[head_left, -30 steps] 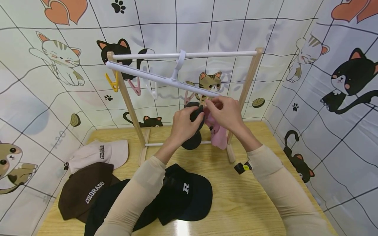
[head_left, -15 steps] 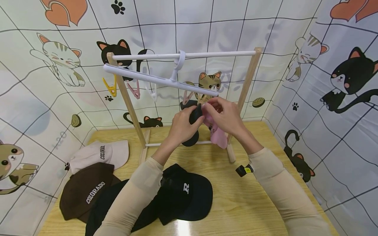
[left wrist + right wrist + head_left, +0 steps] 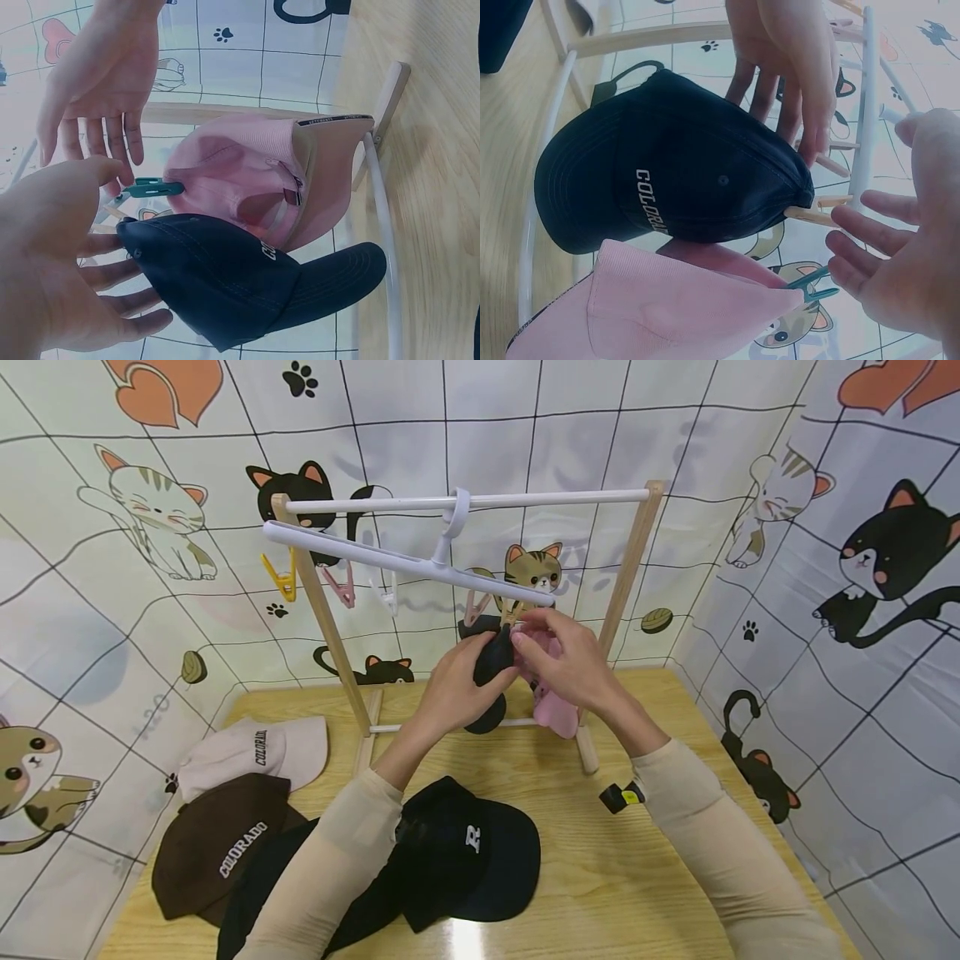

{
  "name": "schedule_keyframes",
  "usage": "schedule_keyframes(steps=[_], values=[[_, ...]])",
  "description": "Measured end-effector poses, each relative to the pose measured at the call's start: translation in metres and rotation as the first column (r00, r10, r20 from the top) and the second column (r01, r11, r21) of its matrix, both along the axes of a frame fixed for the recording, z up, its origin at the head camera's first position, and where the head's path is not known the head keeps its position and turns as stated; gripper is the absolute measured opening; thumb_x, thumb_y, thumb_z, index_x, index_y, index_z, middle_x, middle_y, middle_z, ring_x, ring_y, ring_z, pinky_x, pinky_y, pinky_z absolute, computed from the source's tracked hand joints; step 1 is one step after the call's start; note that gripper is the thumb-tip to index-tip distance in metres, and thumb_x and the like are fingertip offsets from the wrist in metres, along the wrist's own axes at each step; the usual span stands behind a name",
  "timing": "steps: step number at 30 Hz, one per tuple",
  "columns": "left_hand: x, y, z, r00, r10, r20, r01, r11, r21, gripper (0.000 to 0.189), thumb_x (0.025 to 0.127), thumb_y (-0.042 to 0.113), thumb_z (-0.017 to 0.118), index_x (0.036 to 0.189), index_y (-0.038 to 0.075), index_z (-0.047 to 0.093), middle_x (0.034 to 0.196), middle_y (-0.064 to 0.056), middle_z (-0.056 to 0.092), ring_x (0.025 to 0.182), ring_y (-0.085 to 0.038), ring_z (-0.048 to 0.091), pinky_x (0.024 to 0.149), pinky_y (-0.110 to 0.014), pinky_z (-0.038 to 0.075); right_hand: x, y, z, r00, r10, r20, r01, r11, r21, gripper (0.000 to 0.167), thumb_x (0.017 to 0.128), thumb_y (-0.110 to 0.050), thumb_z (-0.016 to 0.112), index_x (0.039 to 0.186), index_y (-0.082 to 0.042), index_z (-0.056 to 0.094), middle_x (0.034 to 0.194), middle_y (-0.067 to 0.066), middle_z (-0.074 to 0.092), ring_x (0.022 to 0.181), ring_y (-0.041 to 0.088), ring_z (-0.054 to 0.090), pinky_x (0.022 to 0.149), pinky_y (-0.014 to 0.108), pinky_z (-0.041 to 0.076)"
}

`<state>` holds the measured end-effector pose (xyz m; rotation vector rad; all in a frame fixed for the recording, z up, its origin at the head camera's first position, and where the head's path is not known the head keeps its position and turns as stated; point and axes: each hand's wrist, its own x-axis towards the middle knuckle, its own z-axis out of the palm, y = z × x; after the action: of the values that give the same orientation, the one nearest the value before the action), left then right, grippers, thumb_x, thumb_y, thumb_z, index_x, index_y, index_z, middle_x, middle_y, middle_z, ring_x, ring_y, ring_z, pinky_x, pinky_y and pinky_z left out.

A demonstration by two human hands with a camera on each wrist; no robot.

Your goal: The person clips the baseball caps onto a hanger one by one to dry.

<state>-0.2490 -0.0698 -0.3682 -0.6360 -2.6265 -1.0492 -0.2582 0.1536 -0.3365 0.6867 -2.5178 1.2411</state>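
A black cap [image 3: 682, 161] with white lettering hangs by its crown from a beige clip [image 3: 811, 217], brim down. Beside it a pink cap [image 3: 232, 169] hangs from a green clip [image 3: 154, 187]. Both are under the right end of the pale lilac hanger [image 3: 375, 557]. My left hand [image 3: 457, 685] is at the black cap's side, its fingers extended along the crown in the left wrist view. Close by the clips, my right hand [image 3: 570, 660] has its fingers loosely extended, tips near the beige clip in the right wrist view.
The hanger hooks on the white bar [image 3: 555, 498] of a wooden rack. Yellow [image 3: 281, 578], pink [image 3: 341, 587] and white clips [image 3: 386, 593] hang along its left side. Pale pink [image 3: 258, 752], brown [image 3: 217, 847] and black caps [image 3: 480, 860] lie on the wooden table [image 3: 600, 877].
My left hand has eased slightly left and down from the black cap, showing more of its crown. My right hand's fingers have come off the clip. The hanger tilts much as before.
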Motion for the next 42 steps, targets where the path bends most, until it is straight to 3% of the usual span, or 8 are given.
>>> schedule_keyframes(steps=[5, 16, 22, 27, 32, 42], values=[[0.008, -0.008, -0.002, 1.0, 0.014, 0.022, -0.014, 1.0, 0.017, 0.077, 0.108, 0.048, 0.072, 0.172, 0.014, 0.046, 0.174, -0.017, 0.052, 0.161, -0.041, 0.053, 0.131, -0.062, 0.045, 0.0, -0.001, -0.001, 0.999, 0.029, -0.023, -0.029, 0.999, 0.017, 0.058, 0.11, -0.042, 0.066, 0.157, -0.008, 0.061, 0.153, 0.017, 0.071, 0.144, 0.041, 0.065, 0.123, 0.065, 0.047], [0.032, -0.022, 0.004, 0.988, 0.113, 0.109, -0.115, 0.993, 0.013, 0.083, 0.107, 0.063, 0.066, 0.175, 0.021, 0.042, 0.18, -0.011, 0.045, 0.165, -0.042, 0.046, 0.13, -0.068, 0.043, 0.005, -0.006, -0.001, 0.996, 0.092, 0.009, -0.092, 0.996, 0.002, 0.07, 0.105, -0.046, 0.069, 0.165, -0.014, 0.053, 0.155, 0.016, 0.068, 0.14, 0.043, 0.066, 0.116, 0.065, 0.053], [0.047, -0.036, 0.003, 0.982, 0.131, 0.138, -0.129, 0.991, -0.021, 0.083, 0.109, 0.064, 0.063, 0.176, 0.022, 0.041, 0.18, -0.013, 0.045, 0.166, -0.042, 0.046, 0.131, -0.069, 0.041, 0.007, -0.011, -0.001, 0.991, 0.135, 0.015, -0.135, 0.991, -0.021, 0.071, 0.105, -0.042, 0.07, 0.167, -0.012, 0.051, 0.158, 0.016, 0.066, 0.138, 0.044, 0.069, 0.115, 0.064, 0.056], [0.06, -0.05, -0.004, 0.979, 0.15, 0.141, -0.144, 0.988, -0.048, 0.082, 0.109, 0.061, 0.065, 0.175, 0.019, 0.043, 0.178, -0.016, 0.048, 0.164, -0.044, 0.047, 0.13, -0.071, 0.042, 0.009, -0.016, -0.002, 0.985, 0.171, 0.01, -0.171, 0.985, -0.023, 0.073, 0.106, -0.038, 0.071, 0.168, -0.007, 0.049, 0.162, 0.018, 0.062, 0.138, 0.044, 0.069, 0.12, 0.064, 0.054], [0.073, -0.064, -0.014, 0.98, 0.156, 0.12, -0.147, 0.986, -0.077, 0.08, 0.109, 0.056, 0.068, 0.173, 0.013, 0.045, 0.176, -0.018, 0.05, 0.163, -0.046, 0.049, 0.129, -0.072, 0.042, 0.009, -0.02, -0.004, 0.981, 0.192, -0.003, -0.192, 0.981, -0.028, 0.073, 0.106, -0.036, 0.071, 0.168, -0.005, 0.048, 0.167, 0.017, 0.059, 0.148, 0.039, 0.064, 0.125, 0.061, 0.052], [0.101, -0.085, -0.037, 0.967, 0.175, 0.182, -0.162, 0.983, -0.085, 0.079, 0.109, 0.056, 0.069, 0.17, 0.01, 0.049, 0.173, -0.022, 0.053, 0.161, -0.048, 0.051, 0.127, -0.076, 0.042, 0.01, -0.028, -0.005, 0.971, 0.239, 0.011, -0.237, 0.967, -0.089, 0.07, 0.107, -0.03, 0.072, 0.168, -0.004, 0.048, 0.17, 0.019, 0.056, 0.153, 0.044, 0.06, 0.126, 0.061, 0.051]])
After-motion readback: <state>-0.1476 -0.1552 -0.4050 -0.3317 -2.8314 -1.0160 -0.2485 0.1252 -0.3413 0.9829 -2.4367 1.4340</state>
